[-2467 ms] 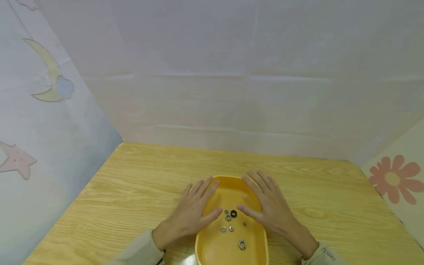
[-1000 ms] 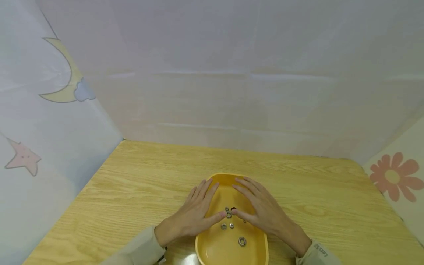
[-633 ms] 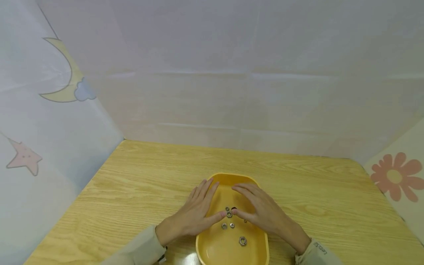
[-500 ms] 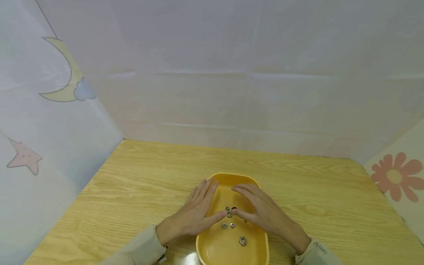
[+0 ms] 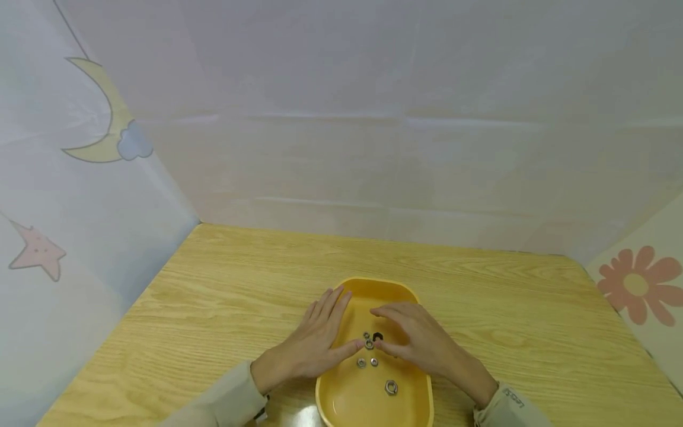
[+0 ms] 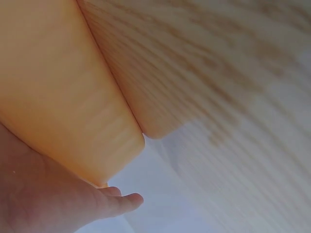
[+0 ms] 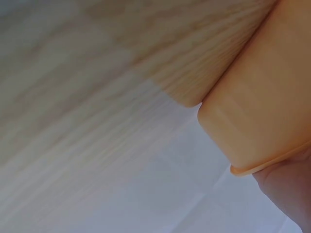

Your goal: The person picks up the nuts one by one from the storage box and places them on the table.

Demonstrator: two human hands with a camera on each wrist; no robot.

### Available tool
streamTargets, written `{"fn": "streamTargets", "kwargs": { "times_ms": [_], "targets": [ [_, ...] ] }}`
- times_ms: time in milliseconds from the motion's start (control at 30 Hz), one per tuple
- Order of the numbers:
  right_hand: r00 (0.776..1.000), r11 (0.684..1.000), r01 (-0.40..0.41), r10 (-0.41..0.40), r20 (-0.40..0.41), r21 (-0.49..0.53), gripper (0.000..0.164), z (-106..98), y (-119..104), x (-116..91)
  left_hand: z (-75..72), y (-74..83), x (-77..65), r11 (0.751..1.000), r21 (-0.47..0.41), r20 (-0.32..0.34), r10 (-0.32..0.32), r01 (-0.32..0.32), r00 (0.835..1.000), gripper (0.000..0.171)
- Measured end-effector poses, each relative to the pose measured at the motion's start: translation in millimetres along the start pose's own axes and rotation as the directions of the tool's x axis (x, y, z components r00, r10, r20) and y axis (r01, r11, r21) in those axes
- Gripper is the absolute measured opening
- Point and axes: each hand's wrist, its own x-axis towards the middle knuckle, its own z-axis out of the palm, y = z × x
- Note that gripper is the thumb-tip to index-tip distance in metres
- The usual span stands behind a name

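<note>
A yellow plastic tray (image 5: 363, 410) stands on the table with several metal hex nuts inside. Its largest silver nut (image 5: 391, 388) lies toward the near end; two smaller nuts (image 5: 361, 362) sit farther up. A black nut (image 5: 377, 336) lies beside a silver nut (image 5: 369, 344) in the middle. My left hand (image 5: 312, 347) lies over the left rim, fingers extended, thumb reaching inward. Over the right rim is my right hand (image 5: 429, 343), fingers slightly bent, thumb tip close to the black nut; whether it touches cannot be told. In the right wrist view, the hand (image 7: 289, 187) meets the tray rim.
The wood-grain table (image 5: 240, 284) extends around the tray. A pale sheet (image 5: 341, 166) rises behind it, with printed sheets at left and right. A bright reflection (image 5: 306, 417) shows on the table left of the tray's near end.
My right hand has moved inward and its fingers have bent and drawn back toward me, baring more of the black nut over the last half second. My left hand has barely moved.
</note>
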Motion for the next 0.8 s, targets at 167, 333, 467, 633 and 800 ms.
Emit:
{"fn": "streamTargets", "kwargs": {
  "times_ms": [167,333,467,633,800],
  "targets": [
    [0.999,1.000,-0.027,0.027,0.045,-0.009,0.048,-0.9,-1.3,0.1,-3.0,-1.9,-0.3,1.000,-0.017,0.032,0.005,-0.004,0.999,0.091],
    [0.996,0.999,-0.038,0.040,0.084,-0.037,0.039,-2.1,-2.9,0.0,-5.1,-2.3,-1.0,0.999,-0.034,0.052,0.008,-0.007,0.999,0.093],
    [0.993,0.997,-0.035,0.042,0.110,-0.066,0.035,-3.6,-3.6,0.6,-5.7,-1.6,-1.5,0.999,-0.053,0.059,0.010,-0.007,0.998,0.092],
    [0.991,0.996,-0.032,0.042,0.130,-0.081,0.034,-3.1,-4.6,2.4,-4.7,-1.9,-0.9,0.998,-0.056,0.056,0.007,-0.004,0.998,0.089],
    [0.988,0.995,-0.037,0.051,0.145,-0.092,0.034,-2.3,-7.6,5.4,-3.3,-1.8,-1.1,0.999,-0.050,0.044,0.002,0.000,0.999,0.087]
  ]
}}
